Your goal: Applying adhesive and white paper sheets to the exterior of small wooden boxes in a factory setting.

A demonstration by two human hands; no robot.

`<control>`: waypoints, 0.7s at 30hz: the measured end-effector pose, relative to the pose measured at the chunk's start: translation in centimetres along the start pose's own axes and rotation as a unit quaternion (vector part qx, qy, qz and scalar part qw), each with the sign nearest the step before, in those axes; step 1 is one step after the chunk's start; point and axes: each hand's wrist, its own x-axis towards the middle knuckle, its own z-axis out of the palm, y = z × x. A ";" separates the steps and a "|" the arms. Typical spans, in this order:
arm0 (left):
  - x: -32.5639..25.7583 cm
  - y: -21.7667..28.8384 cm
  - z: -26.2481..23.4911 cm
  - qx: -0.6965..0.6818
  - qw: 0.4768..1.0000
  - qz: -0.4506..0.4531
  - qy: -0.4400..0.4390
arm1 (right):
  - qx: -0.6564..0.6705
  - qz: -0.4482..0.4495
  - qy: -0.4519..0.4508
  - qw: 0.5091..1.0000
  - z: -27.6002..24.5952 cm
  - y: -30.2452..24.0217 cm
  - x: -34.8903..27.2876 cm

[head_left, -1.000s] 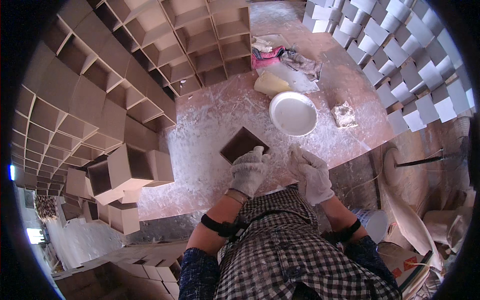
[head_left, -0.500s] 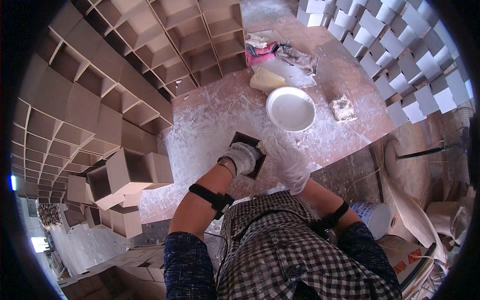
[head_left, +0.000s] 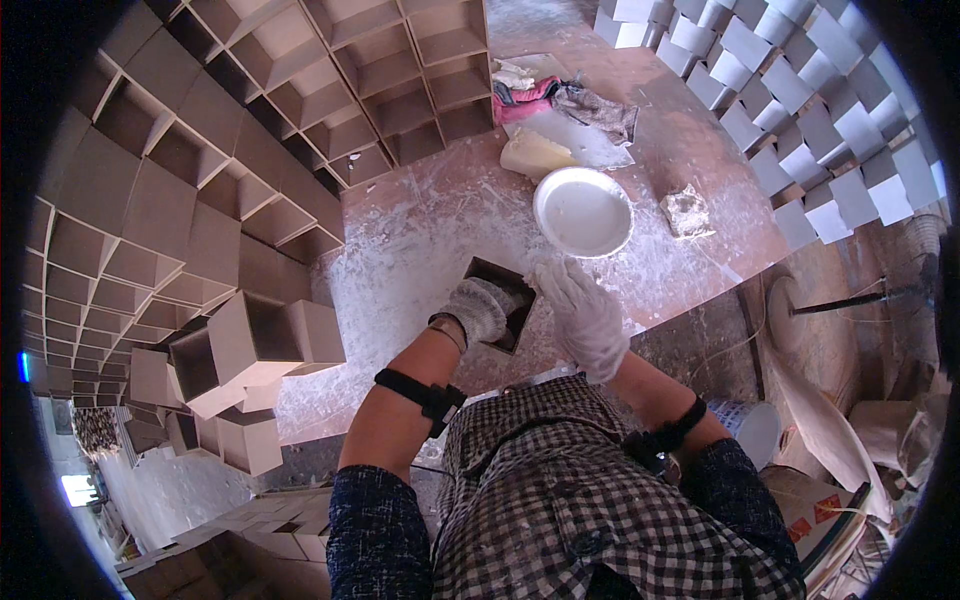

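Observation:
A square, open-topped brown clay box (head_left: 497,285) sits on the powder-dusted reddish worktable (head_left: 420,240). My left hand (head_left: 478,308), in a white glove, grips the box's near left wall. My gloved right hand (head_left: 581,310) rests against the box's right edge, fingers stretched toward its top corner. The box's dark inside shows between the two hands. A round white bowl (head_left: 583,211) stands just beyond my right hand.
Rows of brown square clay boxes (head_left: 200,200) are stacked at left and back. Pale grey boxes (head_left: 800,110) line the right. Cloths and a red rag (head_left: 540,95) lie at the table's far end, a crumpled lump (head_left: 685,212) beside the bowl. A bucket (head_left: 750,430) stands lower right.
My hands have closed in on the box from its near side; the left hand moved onto its wall and the right hand came up along its right edge. The view shifted slightly.

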 end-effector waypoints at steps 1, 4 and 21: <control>-0.1 0.1 -0.4 -0.005 0.999 -0.010 -0.033 | 0.001 -0.001 0.000 1.000 0.6 -0.1 -0.3; 0.5 -0.1 0.1 -0.033 0.997 -0.051 -0.055 | -0.134 -0.045 -0.065 0.988 1.5 -1.9 -2.1; 0.4 -0.3 0.4 -0.046 0.998 -0.037 0.003 | 0.040 -0.091 -0.081 0.992 0.9 -3.3 -2.7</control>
